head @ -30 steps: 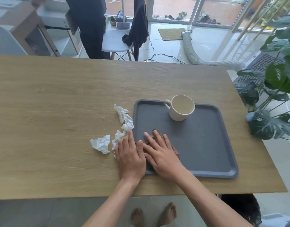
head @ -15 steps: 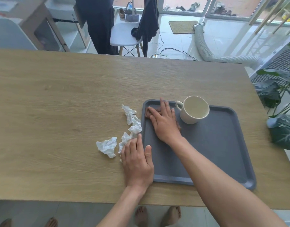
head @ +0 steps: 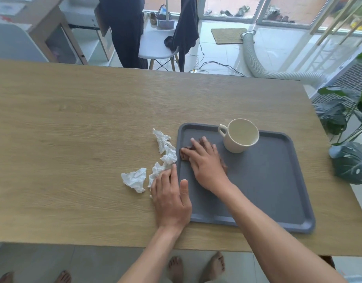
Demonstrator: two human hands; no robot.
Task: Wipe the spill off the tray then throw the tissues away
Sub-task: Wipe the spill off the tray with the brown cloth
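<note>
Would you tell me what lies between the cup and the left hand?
In the head view, the right hand pressing a brown-stained tissue onto the tray lies between the cup and the left hand.

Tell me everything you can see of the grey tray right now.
The grey tray is a rounded-corner rectangle with a low raised rim, matte and plastic-looking, lying flat on the wooden table near its front edge. An upright, empty-looking cream cup stands near its far rim. The right hand presses a brown-stained tissue on its left part. The left hand rests flat across its near-left rim. White crumpled tissues lie beside its left edge.
</note>
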